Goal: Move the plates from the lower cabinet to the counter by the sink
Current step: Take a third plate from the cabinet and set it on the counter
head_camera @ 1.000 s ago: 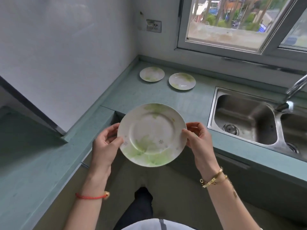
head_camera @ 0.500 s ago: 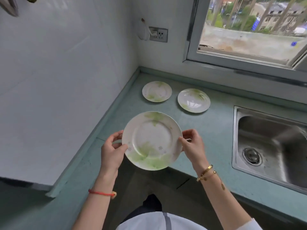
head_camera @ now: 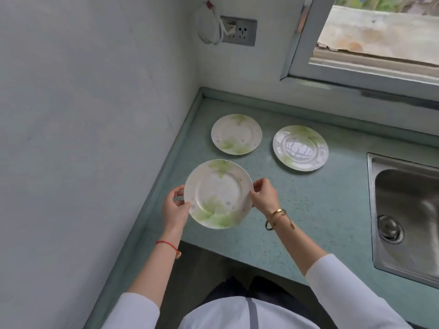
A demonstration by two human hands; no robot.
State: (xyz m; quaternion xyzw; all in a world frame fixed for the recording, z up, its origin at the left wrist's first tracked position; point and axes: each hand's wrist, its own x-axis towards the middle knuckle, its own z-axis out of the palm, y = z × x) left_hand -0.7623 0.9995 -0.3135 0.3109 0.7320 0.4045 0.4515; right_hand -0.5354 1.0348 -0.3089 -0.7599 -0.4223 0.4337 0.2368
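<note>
Across the corner under the window, I see the green tabletop running from the white wall at 9 o'clock to the steel sink at 3 o'clock. That sink basin is the biggest fixture, its round drain near the lower left of the bowl.

Next in size are the three plates, all white with pale green leaf prints. I hold the near plate at the centre of my view, face up and tilted slightly toward me, over the tabletop's front left part; I cannot tell whether its underside touches the surface. At 12 o'clock from it, close to the back corner, the back left plate lies flat on the tabletop. At 2 o'clock from the held one, the back right plate also lies flat, glossy with reflected window light, between the back left plate and the sink, apart from both.

My left hand grips the near plate's rim at 9 o'clock, thumb on top and fingers curled under, pinching the edge. My right hand pinches the rim at 3 o'clock the same way.

Smaller still: gold bracelets on my right wrist, a red cord on my left, and a wall socket with a white cable looped beside it.
</note>
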